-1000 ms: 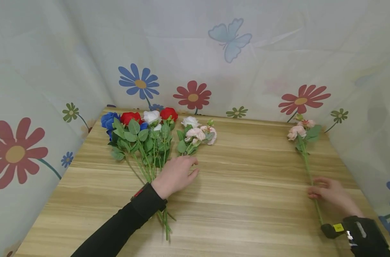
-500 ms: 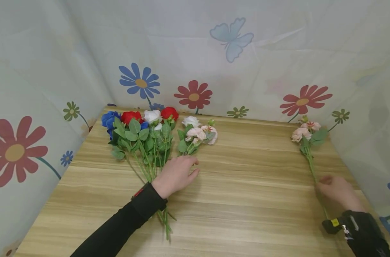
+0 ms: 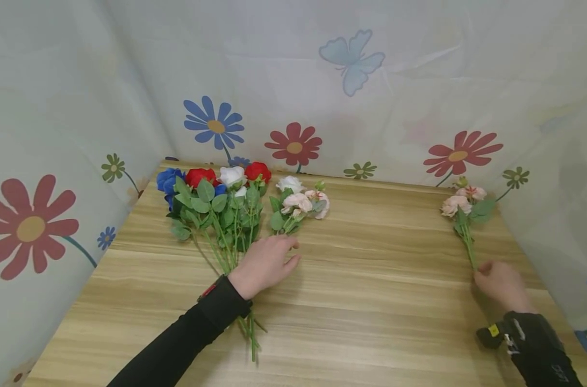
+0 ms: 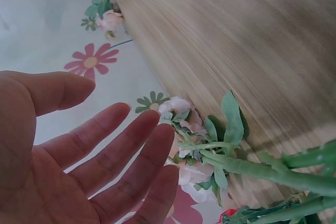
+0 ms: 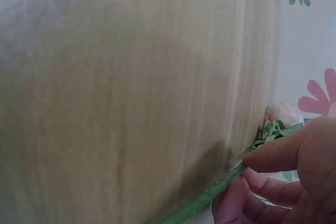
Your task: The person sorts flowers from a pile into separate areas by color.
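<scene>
My right hand (image 3: 502,284) pinches the green stem (image 5: 202,203) of a pink artificial flower between thumb and fingers, at the table's right side. Its pale pink blooms (image 3: 456,205) and leaves lie toward the back edge. My left hand (image 3: 264,264) is over a bunch of flower stems with its fingers loosely extended. In the left wrist view the palm and spread fingers (image 4: 139,142) hold nothing. Just beyond that hand lie pale pink blooms (image 3: 297,202) and a white rose (image 3: 290,184). Left of them are red roses (image 3: 201,177), a white rose (image 3: 233,176) and blue roses (image 3: 169,181).
The wooden table (image 3: 371,301) meets a white curtain (image 3: 284,70) printed with flowers and a butterfly at the back and sides. Lower ends of the bunched stems (image 3: 253,338) show below the left wrist, pointing toward the front.
My right hand has closed its thumb and fingers on the stem, and the pink flower has shifted slightly right. The left hand stays in place.
</scene>
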Demonstrator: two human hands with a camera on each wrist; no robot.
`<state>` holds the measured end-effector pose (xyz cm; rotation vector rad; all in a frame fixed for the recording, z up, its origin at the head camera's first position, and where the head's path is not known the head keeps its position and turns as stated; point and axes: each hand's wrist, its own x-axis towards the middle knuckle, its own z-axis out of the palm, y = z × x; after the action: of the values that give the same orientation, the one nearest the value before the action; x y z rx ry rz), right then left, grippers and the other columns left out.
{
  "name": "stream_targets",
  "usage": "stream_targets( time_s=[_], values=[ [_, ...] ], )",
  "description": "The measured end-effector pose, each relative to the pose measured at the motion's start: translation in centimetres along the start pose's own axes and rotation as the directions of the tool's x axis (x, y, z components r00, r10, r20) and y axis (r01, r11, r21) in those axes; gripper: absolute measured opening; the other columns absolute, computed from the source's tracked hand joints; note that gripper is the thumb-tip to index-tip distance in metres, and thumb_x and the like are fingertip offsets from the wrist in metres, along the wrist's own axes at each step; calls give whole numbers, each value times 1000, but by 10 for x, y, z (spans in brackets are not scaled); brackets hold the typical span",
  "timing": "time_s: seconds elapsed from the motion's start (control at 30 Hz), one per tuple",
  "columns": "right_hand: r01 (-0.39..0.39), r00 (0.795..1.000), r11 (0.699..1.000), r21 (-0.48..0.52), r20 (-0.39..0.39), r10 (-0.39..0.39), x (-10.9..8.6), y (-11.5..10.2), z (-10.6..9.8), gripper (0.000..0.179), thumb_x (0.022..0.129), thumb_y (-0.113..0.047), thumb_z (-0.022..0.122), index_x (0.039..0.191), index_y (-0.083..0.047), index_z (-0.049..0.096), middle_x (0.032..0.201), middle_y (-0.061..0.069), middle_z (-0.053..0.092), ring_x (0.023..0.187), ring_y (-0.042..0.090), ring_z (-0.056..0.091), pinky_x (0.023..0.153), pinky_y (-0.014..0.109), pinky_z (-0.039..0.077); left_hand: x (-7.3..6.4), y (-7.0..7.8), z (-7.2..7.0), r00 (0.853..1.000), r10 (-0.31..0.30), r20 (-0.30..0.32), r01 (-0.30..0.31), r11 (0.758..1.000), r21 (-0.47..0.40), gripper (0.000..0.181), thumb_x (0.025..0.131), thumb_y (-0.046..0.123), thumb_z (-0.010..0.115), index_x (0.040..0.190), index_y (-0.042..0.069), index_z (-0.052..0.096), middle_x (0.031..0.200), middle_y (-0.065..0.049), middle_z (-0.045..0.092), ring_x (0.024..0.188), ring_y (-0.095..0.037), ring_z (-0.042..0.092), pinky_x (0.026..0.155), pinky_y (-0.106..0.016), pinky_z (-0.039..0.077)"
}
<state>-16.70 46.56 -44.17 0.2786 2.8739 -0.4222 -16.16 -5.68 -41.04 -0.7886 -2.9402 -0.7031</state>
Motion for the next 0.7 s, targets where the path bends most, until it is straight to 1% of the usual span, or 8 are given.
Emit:
stream_targets(
  time_s=[0.2,0.3,0.37,0.43,0.47,0.57,0.63,0.7],
  values=[
    [-13,999,1000,20,32,12,-4,2,-1,45,92,-18,51,114,22,53,113,45,56,98,59,58,72,53,51,-1,-2,0,1000,-27,11,27,1000,-9,29,98,22,65,123,6,69,115,-12,74,94,-28,72,73,-42,58],
    [-23,999,999,25,37,22,-9,-2,-2,48,92,-19,51,117,22,51,116,45,55,100,61,56,75,56,51,-2,-4,0,999,-43,12,43,999,-6,32,98,23,65,125,6,69,117,-11,74,94,-28,72,72,-41,58],
    [-24,1000,999,26,15,23,-12,-6,-2,51,93,-21,50,120,22,50,119,46,54,102,62,55,77,58,50,-3,-5,0,998,-54,13,54,999,-4,32,99,24,65,126,7,69,118,-10,74,97,-28,72,75,-42,59],
    [-19,999,999,33,-32,20,-16,-12,0,51,94,-22,49,122,21,49,119,45,55,102,62,55,76,57,51,-4,-7,1,998,-64,14,64,998,-7,32,99,24,64,126,7,69,120,-10,73,101,-29,72,79,-43,59],
    [-10,998,999,44,-67,13,-17,-15,2,51,95,-23,49,122,20,49,116,44,57,99,59,58,73,54,51,-4,-8,1,997,-69,17,69,998,-9,32,99,24,64,126,8,69,121,-11,73,103,-29,71,82,-44,59],
    [47,979,994,98,-204,-26,-21,-32,8,43,96,-20,50,121,15,51,102,37,63,81,43,63,62,39,48,-6,-11,1,996,-87,17,87,996,-21,31,99,25,64,125,9,70,125,-11,71,109,-31,70,88,-47,58],
    [114,954,980,161,-293,-62,-22,-47,12,37,95,-15,51,119,13,54,96,31,64,72,23,61,58,29,44,-8,-12,1,995,-103,10,103,994,-26,30,99,25,65,124,9,71,124,-11,71,109,-32,69,88,-47,58],
    [172,929,958,230,-362,-80,-24,-65,15,33,94,-11,52,118,12,57,95,28,65,70,4,54,58,20,41,-9,-14,1,994,-112,0,112,993,-25,28,98,25,66,121,9,72,121,-11,72,106,-31,70,87,-47,58]
  ],
)
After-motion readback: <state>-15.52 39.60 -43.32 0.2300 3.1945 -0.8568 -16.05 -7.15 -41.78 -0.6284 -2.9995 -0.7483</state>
